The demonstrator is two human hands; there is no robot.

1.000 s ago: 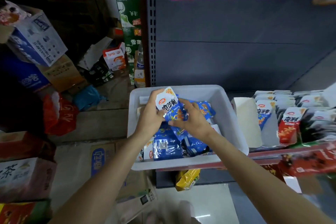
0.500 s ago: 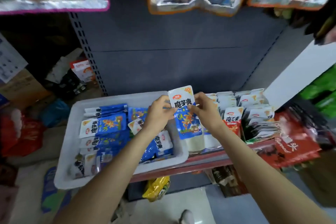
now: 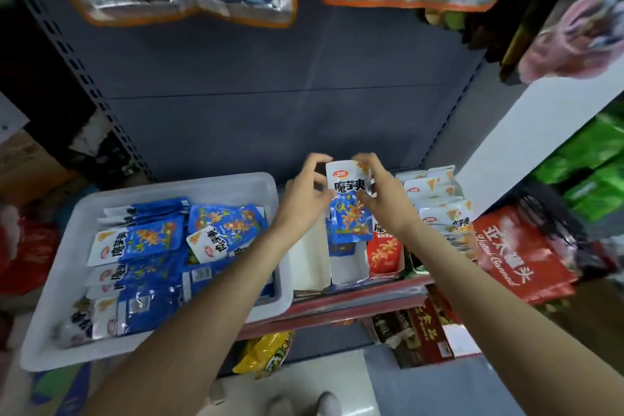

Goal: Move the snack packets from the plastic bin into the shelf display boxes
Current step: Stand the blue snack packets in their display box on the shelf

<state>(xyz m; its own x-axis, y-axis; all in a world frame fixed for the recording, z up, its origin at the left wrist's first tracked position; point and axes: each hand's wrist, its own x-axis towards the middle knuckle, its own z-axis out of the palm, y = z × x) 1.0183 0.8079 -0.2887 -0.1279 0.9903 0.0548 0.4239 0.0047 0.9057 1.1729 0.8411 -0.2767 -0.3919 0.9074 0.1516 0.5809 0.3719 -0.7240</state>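
Head view: both hands raised over the shelf (image 3: 358, 297), holding a small stack of blue snack packets (image 3: 349, 209) upright above an open white display box (image 3: 347, 267). Right hand (image 3: 385, 199) has fingers curled over the top and right edge of the stack, thumb on the front face. Left hand (image 3: 304, 199) pinches the left edge; its upper fingers look blurred, so exactly how tight the hold is cannot be read. The stack's lower end sits at or just inside the box mouth; cannot tell whether it touches the box floor.

Progress, judged from layout:
- The box under the stack appears otherwise nearly empty; a second white box (image 3: 309, 263) just to its left shows no packets.
- Boxes further right already carry stock: a red-packet box (image 3: 385, 252) just beside the target, then rows of white-topped packets (image 3: 435, 199) behind and to the right.
- Plastic bin (image 3: 270, 186) on the left end of the shelf holds many blue packets (image 3: 141, 240), lying flat and overlapping in several layers.

Estimate: early to middle of the job. This load is not yet released, and most of the bin's contents remain to be moved. Left to do: seat the stack, then repeat trips from the bin.
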